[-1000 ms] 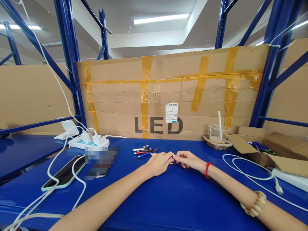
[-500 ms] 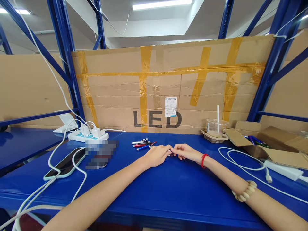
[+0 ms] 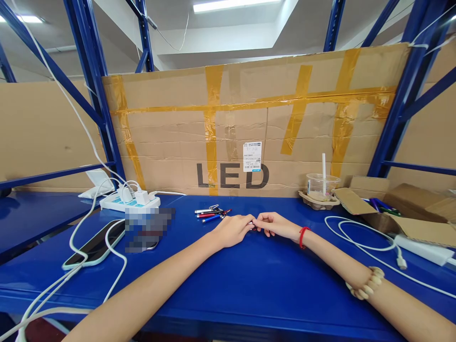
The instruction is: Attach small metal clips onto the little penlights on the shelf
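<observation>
My left hand and my right hand meet at the fingertips over the middle of the blue tabletop. Between them is a small piece with a glint of silver and dark red, mostly covered by fingers, so its kind does not show. The fingers of both hands are closed around it in a pinch. Just beyond my left hand lies a loose bunch of slim pen-like items in silver, red, black and blue. A red cord circles my right wrist, and a beaded bracelet sits farther up that forearm.
On the left are a white power strip with plugs, a phone and white cables. A plastic cup with a straw stands back right, near an open cardboard box and a coiled white cable. Taped cardboard stands behind.
The view has shifted very slightly. Both hands stay together in the same place, still pinching the small piece; nothing has been let go.
</observation>
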The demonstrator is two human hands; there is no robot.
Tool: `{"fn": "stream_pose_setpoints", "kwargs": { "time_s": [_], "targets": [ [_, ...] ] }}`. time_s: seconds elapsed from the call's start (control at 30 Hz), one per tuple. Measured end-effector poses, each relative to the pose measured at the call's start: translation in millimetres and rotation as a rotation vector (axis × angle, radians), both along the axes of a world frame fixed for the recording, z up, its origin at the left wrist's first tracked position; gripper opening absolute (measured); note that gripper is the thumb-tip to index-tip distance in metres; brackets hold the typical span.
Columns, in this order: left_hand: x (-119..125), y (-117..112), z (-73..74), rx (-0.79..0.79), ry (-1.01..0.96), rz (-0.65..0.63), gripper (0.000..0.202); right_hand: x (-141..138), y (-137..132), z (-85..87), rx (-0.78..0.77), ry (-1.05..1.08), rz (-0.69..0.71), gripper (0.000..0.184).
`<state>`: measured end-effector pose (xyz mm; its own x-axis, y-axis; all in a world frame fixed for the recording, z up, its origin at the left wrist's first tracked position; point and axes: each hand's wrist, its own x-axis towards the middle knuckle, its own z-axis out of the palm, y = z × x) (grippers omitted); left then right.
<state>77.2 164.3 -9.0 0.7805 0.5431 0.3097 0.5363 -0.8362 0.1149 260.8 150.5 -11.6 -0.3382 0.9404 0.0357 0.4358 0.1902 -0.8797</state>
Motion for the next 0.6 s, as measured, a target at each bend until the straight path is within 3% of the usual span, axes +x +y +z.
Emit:
{"fn": "stream_pose_setpoints", "kwargs": {
  "time_s": [0.6],
  "targets": [
    [0.1,1.8,-1.6,-0.002,-0.017,-0.018,0.023,1.4,1.6,-1.5,-0.009,-0.016,-0.007,0.043]
  ]
}}
